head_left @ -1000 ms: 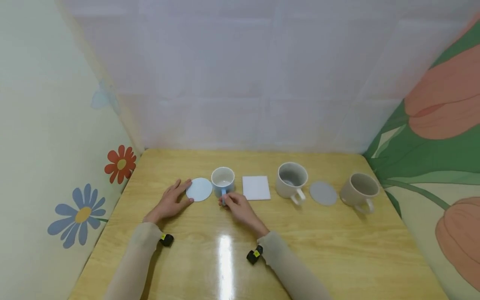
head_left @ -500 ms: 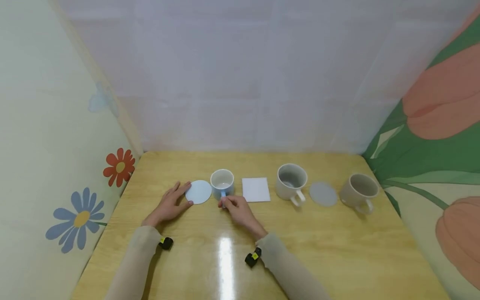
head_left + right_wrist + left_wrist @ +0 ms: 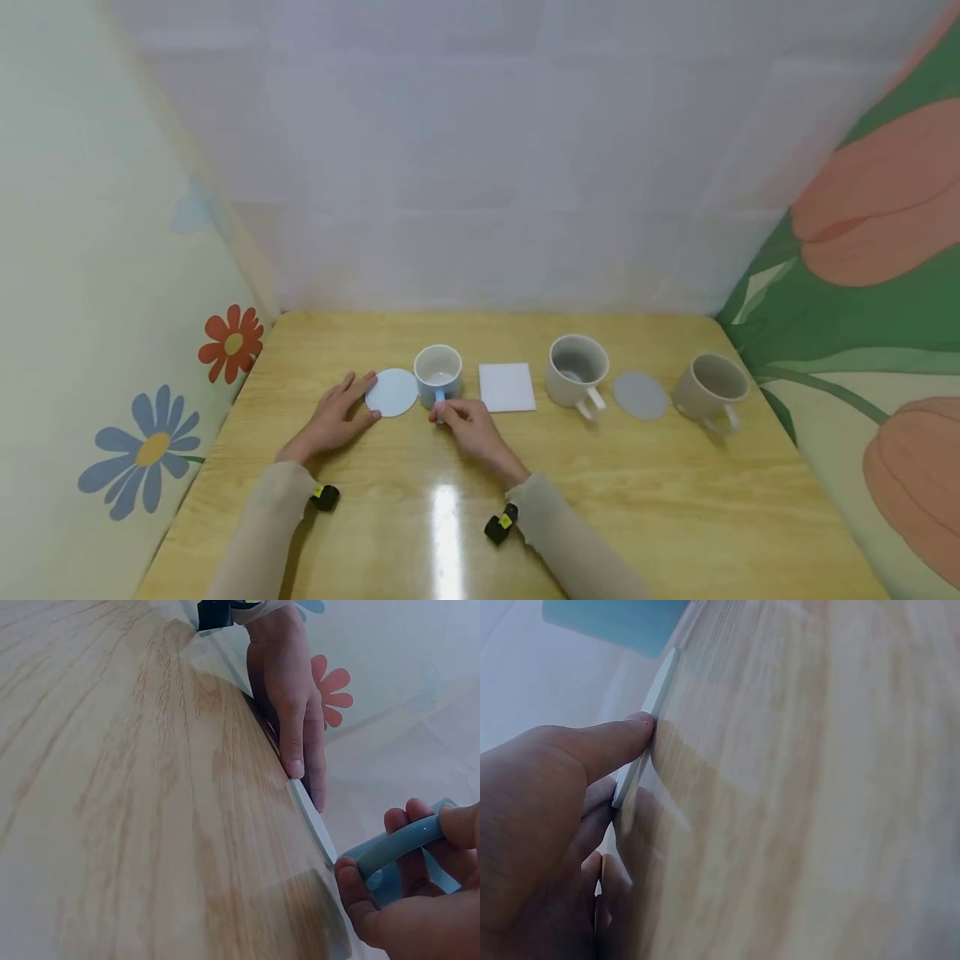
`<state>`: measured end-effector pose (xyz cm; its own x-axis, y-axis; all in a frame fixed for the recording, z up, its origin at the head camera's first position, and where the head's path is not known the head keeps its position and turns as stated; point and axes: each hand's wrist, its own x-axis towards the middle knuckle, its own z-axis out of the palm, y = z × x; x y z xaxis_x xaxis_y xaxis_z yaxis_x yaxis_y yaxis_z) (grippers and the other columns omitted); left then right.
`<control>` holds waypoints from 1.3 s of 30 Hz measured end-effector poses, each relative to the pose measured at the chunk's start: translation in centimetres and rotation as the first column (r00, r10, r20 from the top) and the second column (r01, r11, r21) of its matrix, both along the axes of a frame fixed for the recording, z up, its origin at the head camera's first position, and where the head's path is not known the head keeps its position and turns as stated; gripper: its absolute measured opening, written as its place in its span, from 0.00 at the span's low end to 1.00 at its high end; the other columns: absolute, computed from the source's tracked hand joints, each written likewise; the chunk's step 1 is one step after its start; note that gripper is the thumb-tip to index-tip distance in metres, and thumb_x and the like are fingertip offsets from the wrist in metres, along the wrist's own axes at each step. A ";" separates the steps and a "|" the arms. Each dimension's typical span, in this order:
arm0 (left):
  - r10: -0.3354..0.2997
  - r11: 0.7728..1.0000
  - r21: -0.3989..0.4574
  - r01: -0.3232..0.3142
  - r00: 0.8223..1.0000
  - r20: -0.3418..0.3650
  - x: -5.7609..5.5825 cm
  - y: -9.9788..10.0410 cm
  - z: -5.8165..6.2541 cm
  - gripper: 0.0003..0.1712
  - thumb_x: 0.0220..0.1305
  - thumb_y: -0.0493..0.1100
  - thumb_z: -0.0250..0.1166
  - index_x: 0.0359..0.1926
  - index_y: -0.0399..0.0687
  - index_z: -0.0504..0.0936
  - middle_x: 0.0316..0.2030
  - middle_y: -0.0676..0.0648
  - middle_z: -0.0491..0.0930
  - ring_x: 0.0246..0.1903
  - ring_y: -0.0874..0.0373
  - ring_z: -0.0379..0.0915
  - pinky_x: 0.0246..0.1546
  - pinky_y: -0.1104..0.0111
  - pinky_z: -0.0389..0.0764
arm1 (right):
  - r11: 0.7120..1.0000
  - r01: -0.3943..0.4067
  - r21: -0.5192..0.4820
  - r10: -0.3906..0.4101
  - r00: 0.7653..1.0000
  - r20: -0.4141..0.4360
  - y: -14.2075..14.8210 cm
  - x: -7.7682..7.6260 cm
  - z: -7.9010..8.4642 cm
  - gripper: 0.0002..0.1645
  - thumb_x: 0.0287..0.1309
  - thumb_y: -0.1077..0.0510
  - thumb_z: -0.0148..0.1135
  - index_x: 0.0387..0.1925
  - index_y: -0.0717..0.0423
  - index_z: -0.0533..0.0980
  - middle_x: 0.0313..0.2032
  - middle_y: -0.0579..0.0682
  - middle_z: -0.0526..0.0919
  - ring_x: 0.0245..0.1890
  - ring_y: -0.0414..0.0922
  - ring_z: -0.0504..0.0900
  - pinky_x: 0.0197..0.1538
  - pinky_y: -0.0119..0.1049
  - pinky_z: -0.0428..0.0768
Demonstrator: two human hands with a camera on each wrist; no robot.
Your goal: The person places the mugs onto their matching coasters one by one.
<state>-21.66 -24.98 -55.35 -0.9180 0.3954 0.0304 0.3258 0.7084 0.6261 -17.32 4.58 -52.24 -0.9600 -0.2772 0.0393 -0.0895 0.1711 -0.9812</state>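
A small light blue mug (image 3: 438,379), white inside, stands in the left-middle of the head view. My right hand (image 3: 471,430) grips its handle, fingers and thumb curled round it in the right wrist view, where the handle (image 3: 401,844) shows clearly. Just left of the mug lies a round pale blue coaster (image 3: 392,392). My left hand (image 3: 330,422) is spread at that coaster's left side. Its thumb (image 3: 622,742) touches the rim in the left wrist view, while its other fingers are partly hidden behind. Whether the mug's base rests on the table cannot be told.
Right of the blue mug lie a square white coaster (image 3: 507,387), a larger white mug (image 3: 567,387), a round grey coaster (image 3: 640,396) and a beige mug (image 3: 697,400). A wooden table (image 3: 637,517) bears them all. Behind it hangs a pale cloth (image 3: 480,167); flower-patterned panels flank the sides.
The head view has shifted slightly, so everything sits a little lower and further left. Both hands keep their places on the coaster and the mug handle.
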 end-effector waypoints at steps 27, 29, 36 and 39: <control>0.007 1.000 0.012 -0.007 1.000 0.015 0.0 0.1 0.2 0.44 0.68 0.55 0.66 0.77 0.49 0.58 0.76 0.44 0.56 0.76 0.34 0.37 0.70 0.35 0.40 | 1.000 -0.022 -0.004 0.022 0.999 -0.024 0.4 -0.4 0.3 0.19 0.74 0.51 0.54 0.40 0.61 0.85 0.41 0.50 0.87 0.44 0.41 0.78 0.53 0.36 0.75; 0.001 1.000 0.013 -0.002 1.000 0.008 0.0 0.1 0.3 0.44 0.68 0.54 0.66 0.77 0.48 0.58 0.76 0.44 0.56 0.76 0.34 0.37 0.71 0.35 0.40 | 1.000 -0.025 -0.002 0.024 0.999 -0.026 0.4 -0.4 0.4 0.20 0.74 0.51 0.54 0.40 0.62 0.84 0.41 0.49 0.87 0.45 0.41 0.79 0.53 0.37 0.76; 0.000 1.000 0.012 0.000 1.000 0.003 0.2 0.2 0.3 0.43 0.68 0.53 0.65 0.77 0.46 0.58 0.76 0.43 0.56 0.76 0.33 0.37 0.71 0.35 0.40 | 0.999 -0.044 -0.005 0.044 0.999 -0.007 0.3 -0.5 0.9 0.21 0.74 0.50 0.54 0.43 0.63 0.84 0.43 0.50 0.87 0.47 0.41 0.80 0.56 0.40 0.77; 0.003 1.000 0.014 -0.003 1.000 0.007 0.2 0.2 0.2 0.43 0.69 0.53 0.65 0.77 0.47 0.58 0.76 0.43 0.56 0.76 0.34 0.37 0.71 0.36 0.40 | 0.999 -0.046 -0.007 0.046 0.999 0.008 0.3 -0.4 1.1 0.21 0.74 0.50 0.54 0.44 0.64 0.83 0.44 0.51 0.87 0.47 0.41 0.79 0.56 0.40 0.76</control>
<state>-21.51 -24.82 -55.11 -0.9193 0.3924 0.0300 0.3197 0.7001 0.6384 -17.76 4.87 -51.09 -0.9467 -0.3203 0.0332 -0.0886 0.1599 -0.9832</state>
